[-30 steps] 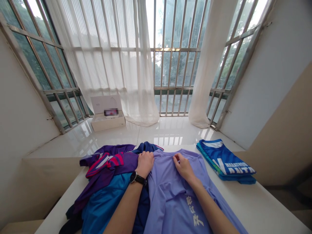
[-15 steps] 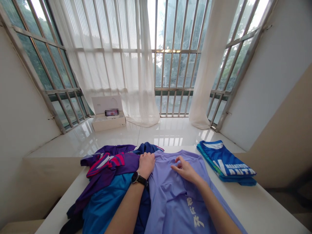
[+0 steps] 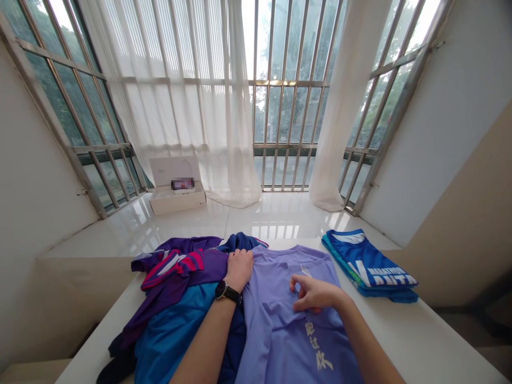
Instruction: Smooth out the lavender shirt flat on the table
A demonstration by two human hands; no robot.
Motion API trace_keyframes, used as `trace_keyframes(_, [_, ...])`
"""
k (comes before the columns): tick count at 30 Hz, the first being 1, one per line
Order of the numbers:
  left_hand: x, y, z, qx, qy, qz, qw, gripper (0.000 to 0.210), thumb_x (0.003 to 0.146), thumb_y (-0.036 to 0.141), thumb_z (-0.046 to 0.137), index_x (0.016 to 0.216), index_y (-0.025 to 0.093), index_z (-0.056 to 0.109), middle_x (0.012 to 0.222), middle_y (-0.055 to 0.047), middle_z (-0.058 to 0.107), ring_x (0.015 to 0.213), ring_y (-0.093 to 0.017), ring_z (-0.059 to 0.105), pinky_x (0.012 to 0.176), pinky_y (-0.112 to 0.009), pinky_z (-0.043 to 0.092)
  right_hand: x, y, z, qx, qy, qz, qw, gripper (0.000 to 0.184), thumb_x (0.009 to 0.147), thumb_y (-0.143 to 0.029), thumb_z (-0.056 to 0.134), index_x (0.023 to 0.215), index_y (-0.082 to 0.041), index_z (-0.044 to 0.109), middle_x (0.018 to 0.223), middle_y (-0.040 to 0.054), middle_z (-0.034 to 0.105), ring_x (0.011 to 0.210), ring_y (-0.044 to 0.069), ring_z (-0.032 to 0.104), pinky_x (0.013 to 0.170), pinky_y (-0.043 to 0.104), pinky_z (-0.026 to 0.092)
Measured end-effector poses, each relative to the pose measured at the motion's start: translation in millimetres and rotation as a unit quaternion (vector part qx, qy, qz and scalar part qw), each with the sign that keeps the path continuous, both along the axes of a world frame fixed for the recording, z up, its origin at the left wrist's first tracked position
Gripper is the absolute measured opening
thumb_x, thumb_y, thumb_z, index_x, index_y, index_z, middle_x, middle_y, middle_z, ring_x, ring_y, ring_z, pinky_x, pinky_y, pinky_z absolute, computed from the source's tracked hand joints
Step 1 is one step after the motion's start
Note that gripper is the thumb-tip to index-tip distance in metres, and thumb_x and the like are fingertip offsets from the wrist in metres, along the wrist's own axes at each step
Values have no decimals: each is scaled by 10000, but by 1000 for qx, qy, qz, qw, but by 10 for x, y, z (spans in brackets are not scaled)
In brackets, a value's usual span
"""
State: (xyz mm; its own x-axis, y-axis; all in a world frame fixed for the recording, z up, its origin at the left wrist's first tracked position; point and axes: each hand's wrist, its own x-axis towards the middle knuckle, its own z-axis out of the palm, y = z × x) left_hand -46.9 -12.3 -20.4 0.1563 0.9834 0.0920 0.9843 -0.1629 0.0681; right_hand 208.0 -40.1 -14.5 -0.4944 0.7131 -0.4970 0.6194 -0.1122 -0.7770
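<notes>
A lavender T-shirt [image 3: 280,330] with pale printed characters lies spread in front of me on the white table [image 3: 424,341]. My left hand [image 3: 239,268], with a black watch on the wrist, grips the shirt's left shoulder near the collar. My right hand [image 3: 314,293] pinches a fold of the shirt's chest fabric just above the print.
A heap of purple, pink-striped, teal and navy shirts [image 3: 176,298] lies left of the lavender one. A folded stack of blue shirts [image 3: 370,265] sits at the table's right. Beyond are a glossy white sill, an open white box [image 3: 176,186], sheer curtains and barred windows.
My right hand has slid from the collar down toward me onto the chest and pinched the fabric there. My left hand has stayed at the left shoulder.
</notes>
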Motion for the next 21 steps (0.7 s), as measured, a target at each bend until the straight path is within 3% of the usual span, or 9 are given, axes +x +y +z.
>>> trace_keyframes(8, [6,7,-14,14,-4,-6,1000,219,964,256,440,1008,181,640,1060,-118,666,1039,-279,581,872,-398,433,90,-16,64,-9,6,3,1000,385,617,-287,750,836,-246,436,549,-111,555,374,57,436,371,180,295])
trace_keyframes(13, [14,17,-12,28,-12,-6,1000,214,965,268,453,1038,178,632,1067,-107,664,1054,-272,568,882,-385,429,100,-2,88,30,30,-1,999,330,670,-321,719,797,-232,428,510,-106,539,409,55,463,395,165,297])
trace_keyframes(21, [27,27,-29,29,-15,-8,999,215,960,257,454,1012,183,649,1051,-99,666,1041,-265,570,875,-386,430,61,-6,-51,-37,-64,-2,997,435,606,-345,757,846,-242,409,577,-75,633,517,143,648,481,222,486])
